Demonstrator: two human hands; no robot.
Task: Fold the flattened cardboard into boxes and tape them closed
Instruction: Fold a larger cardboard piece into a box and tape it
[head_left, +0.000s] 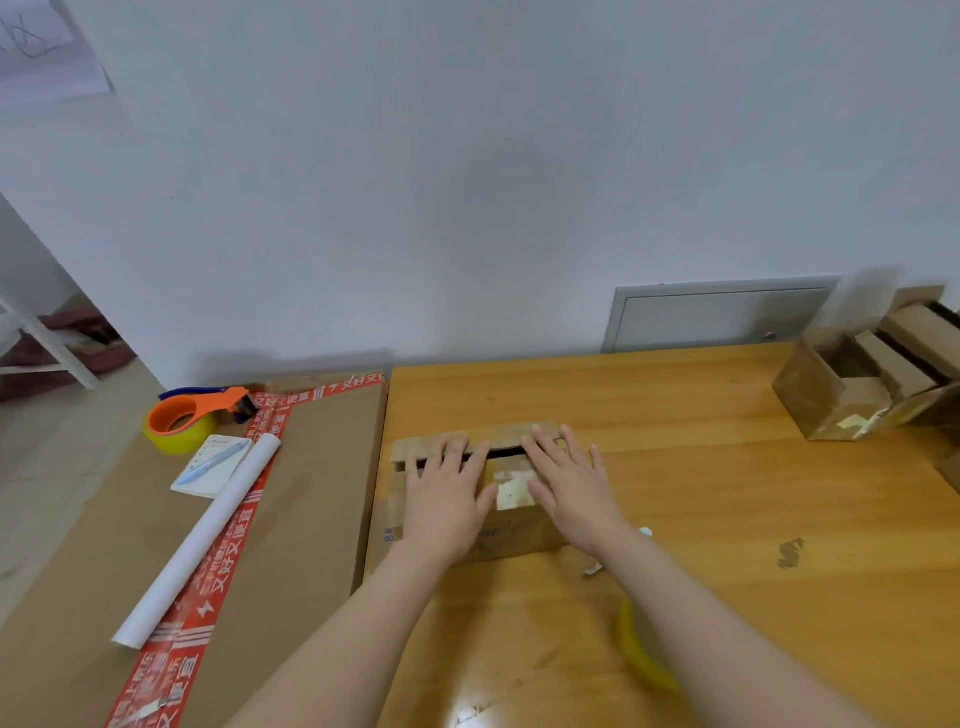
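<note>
both hands lie flat on the cardboard box (467, 525), left hand (447, 493) and right hand (571, 488) side by side, fingers straight, pressing flaps; tape dispenser (192, 415) well left, nearer the left.

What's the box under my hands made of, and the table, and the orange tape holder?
Box: brown cardboard, matte, worn, with old label scraps. Table: wood or wood-look laminate, glossy, judging by grain and glare. Tape holder: likely smooth moulded plastic.
</note>
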